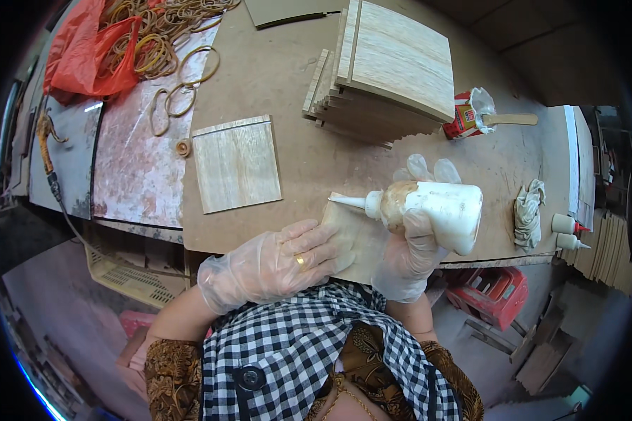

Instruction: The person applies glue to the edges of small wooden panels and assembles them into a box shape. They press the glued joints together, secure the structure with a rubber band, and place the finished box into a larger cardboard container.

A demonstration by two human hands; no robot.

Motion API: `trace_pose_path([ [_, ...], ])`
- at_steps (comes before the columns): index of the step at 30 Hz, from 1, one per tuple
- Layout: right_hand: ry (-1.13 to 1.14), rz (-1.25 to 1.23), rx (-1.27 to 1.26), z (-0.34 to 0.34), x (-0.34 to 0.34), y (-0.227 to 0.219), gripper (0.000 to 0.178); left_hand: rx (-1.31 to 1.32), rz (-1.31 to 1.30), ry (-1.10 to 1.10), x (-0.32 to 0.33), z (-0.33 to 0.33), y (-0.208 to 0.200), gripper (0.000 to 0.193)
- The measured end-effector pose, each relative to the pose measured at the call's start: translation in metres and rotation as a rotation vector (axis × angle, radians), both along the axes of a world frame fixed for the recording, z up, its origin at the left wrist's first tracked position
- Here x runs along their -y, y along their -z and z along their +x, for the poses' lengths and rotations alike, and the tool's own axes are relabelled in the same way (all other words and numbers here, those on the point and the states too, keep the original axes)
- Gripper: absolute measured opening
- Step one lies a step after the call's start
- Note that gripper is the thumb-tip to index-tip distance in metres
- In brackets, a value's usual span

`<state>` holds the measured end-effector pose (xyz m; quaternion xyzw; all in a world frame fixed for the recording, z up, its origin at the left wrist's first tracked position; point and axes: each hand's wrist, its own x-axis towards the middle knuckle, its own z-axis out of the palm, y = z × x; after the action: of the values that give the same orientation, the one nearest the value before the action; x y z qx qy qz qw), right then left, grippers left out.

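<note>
My right hand (413, 249), in a clear plastic glove, grips a white squeeze glue bottle (451, 210) with brown stains near its neck. The bottle is tipped on its side, its nozzle pointing left over the far left corner of a small wooden panel (364, 238). That panel lies at the near edge of the table, close to my body. My left hand (274, 263), also gloved and wearing a gold ring, rests flat with fingers stretched onto the panel's left side. Beyond it lies another pale wooden panel (237, 165) with a groove near its far edge.
A stack of wooden panels (400, 59) stands at the back. Right of it is a red container (463, 116) with a wooden stick. A crumpled rag (529, 214) lies near the right edge. Rubber bands (161, 52) and a red bag (95, 59) fill the far left.
</note>
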<state>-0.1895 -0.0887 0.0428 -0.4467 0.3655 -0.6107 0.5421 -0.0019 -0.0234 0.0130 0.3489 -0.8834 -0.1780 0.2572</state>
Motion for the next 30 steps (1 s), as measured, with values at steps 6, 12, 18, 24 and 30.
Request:
trace_pose_path([
  [6, 0.048, 0.101, -0.1, 0.001, 0.0, 0.0, 0.087, -0.053, 0.03, 0.002, 0.003, -0.001, -0.003, 0.037],
  [12, -0.143, -0.012, -0.085, -0.009, 0.005, 0.005, 0.071, -0.053, 0.053, 0.013, 0.003, 0.0, -0.003, 0.04],
  [18, -0.001, -0.149, -0.169, -0.012, 0.005, 0.006, 0.066, -0.006, 0.05, 0.011, 0.003, 0.0, -0.003, 0.042],
  [24, 0.236, -0.035, -0.19, -0.008, 0.004, 0.001, 0.063, 0.007, 0.05, -0.002, 0.005, -0.002, -0.006, 0.044],
  [30, 0.143, -0.032, -0.149, -0.035, 0.006, 0.005, 0.059, 0.004, 0.072, -0.012, 0.004, -0.002, -0.006, 0.046],
])
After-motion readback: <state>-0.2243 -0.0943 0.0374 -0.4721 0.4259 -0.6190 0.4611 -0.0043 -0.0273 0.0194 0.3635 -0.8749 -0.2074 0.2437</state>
